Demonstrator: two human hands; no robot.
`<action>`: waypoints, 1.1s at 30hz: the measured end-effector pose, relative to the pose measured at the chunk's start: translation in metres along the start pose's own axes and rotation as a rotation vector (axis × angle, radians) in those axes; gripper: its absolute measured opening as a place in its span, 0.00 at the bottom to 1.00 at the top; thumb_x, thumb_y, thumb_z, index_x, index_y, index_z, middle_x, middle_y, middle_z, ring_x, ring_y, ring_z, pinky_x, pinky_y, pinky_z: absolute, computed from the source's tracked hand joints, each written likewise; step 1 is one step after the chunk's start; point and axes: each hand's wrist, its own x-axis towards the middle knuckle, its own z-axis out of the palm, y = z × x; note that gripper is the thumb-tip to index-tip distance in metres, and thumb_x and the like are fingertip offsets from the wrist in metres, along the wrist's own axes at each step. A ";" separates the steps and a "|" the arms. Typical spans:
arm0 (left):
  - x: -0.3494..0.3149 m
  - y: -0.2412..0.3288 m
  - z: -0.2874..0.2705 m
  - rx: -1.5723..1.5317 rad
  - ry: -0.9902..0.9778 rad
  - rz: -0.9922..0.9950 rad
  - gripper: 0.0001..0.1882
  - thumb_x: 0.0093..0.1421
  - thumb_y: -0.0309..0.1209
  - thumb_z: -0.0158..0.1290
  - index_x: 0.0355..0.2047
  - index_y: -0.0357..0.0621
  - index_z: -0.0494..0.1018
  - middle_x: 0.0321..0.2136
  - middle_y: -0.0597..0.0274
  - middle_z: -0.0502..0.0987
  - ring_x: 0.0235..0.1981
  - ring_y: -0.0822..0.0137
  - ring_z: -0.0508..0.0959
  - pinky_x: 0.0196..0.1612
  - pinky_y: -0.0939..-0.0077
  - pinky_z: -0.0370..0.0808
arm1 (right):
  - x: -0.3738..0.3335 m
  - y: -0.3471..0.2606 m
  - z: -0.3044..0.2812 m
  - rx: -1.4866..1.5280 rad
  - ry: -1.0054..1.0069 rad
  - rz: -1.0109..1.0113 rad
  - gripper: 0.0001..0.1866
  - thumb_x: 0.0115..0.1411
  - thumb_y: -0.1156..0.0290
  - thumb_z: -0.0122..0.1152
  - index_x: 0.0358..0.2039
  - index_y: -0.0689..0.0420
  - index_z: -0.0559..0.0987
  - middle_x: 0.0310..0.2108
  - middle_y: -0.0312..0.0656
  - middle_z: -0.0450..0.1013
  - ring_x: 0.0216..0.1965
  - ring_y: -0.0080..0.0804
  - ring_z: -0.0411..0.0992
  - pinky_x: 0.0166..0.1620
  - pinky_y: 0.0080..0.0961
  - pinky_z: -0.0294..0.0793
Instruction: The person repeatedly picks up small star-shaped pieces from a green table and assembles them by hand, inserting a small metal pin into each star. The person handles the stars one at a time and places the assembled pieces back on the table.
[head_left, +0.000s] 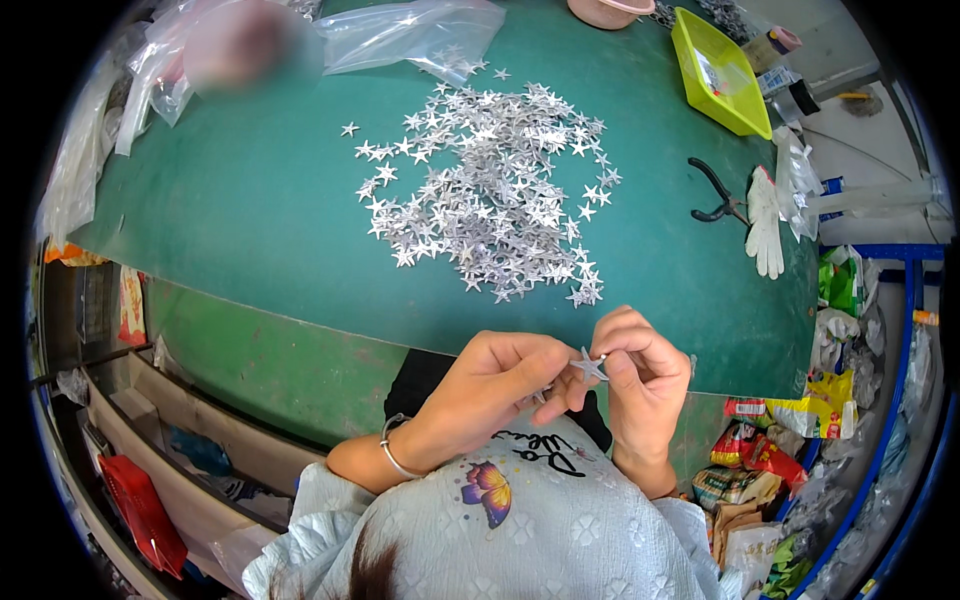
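A small silver metal star [590, 368] is held up between my two hands, just off the table's near edge. My left hand [500, 375] is closed, with thumb and forefinger at the star's left point. My right hand [645, 375] pinches the star from the other side with thumb and fingertips. Below my left fingers part of another silver star [540, 395] shows; how it is held is hidden. Beyond my hands lies a large loose heap of silver stars [490, 190] on the green table [270, 220], with several strays around it.
Clear plastic bags [410, 35] lie at the far left. On the right are black-handled pliers [715, 190], a white glove [765, 225] and a yellow-green basket [720, 75]. A pink bowl [610, 10] stands at the back. Packages [745, 470] crowd the lower right; an open drawer [190, 450] is lower left.
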 end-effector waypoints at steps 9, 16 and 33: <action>0.001 -0.001 -0.005 0.166 0.062 -0.012 0.10 0.59 0.28 0.46 0.30 0.31 0.72 0.23 0.56 0.73 0.18 0.76 0.67 0.21 0.84 0.63 | 0.019 0.018 -0.021 -0.334 0.147 -0.050 0.05 0.53 0.81 0.53 0.29 0.66 0.77 0.29 0.42 0.73 0.32 0.26 0.68 0.38 0.20 0.66; -0.001 -0.002 -0.013 0.174 -0.212 -0.050 0.10 0.60 0.26 0.44 0.37 0.32 0.71 0.25 0.59 0.74 0.20 0.78 0.70 0.20 0.87 0.64 | 0.052 0.071 -0.054 -1.080 0.108 -0.151 0.12 0.47 0.76 0.61 0.34 0.60 0.78 0.33 0.41 0.72 0.36 0.36 0.67 0.39 0.28 0.64; 0.014 -0.026 -0.032 -0.035 0.167 -0.071 0.10 0.60 0.28 0.44 0.35 0.34 0.72 0.22 0.58 0.72 0.19 0.76 0.66 0.20 0.85 0.60 | 0.057 0.075 -0.023 -1.086 -0.005 -0.358 0.08 0.45 0.75 0.62 0.28 0.58 0.76 0.30 0.38 0.71 0.34 0.34 0.66 0.38 0.30 0.59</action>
